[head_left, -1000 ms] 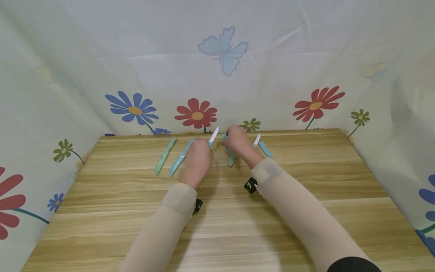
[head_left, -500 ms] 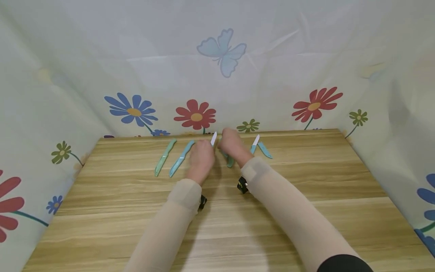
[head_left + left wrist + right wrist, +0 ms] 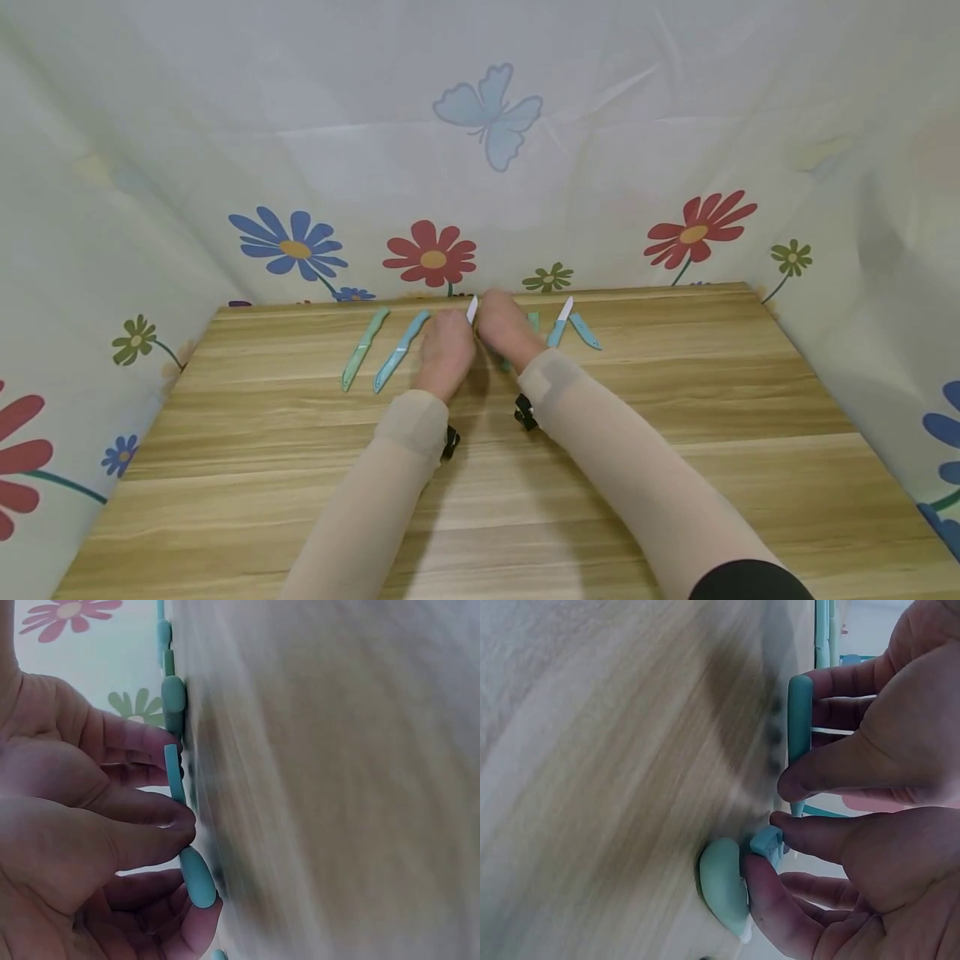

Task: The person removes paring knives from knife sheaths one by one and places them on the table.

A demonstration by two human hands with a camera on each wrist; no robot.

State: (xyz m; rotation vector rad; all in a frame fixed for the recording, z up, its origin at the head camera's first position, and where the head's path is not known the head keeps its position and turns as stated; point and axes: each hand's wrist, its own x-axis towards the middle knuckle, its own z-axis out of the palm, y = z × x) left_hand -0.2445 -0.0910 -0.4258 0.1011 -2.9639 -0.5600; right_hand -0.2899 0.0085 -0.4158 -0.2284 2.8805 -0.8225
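- Here our left hand (image 3: 444,350) pinched the white-bladed knife (image 3: 472,309) by its handle, steadying it.
- Our right hand (image 3: 504,327) gripped the teal sheath (image 3: 800,739), fingers curled, meeting the blade tip.

Both forearms, in beige sleeves, reach forward and converge far ahead, the two hands nearly touching. The left hand (image 3: 444,348) lies back-up, fingers (image 3: 142,817) curled, thumb and forefinger pinching something thin. The right hand (image 3: 504,327) angles in from the right, its fingers (image 3: 832,776) also curled and pinching, thumb pressed toward the fingertips. A small black device sits under each wrist. The right arm's dark upper sleeve shows at the bottom edge of the head view.
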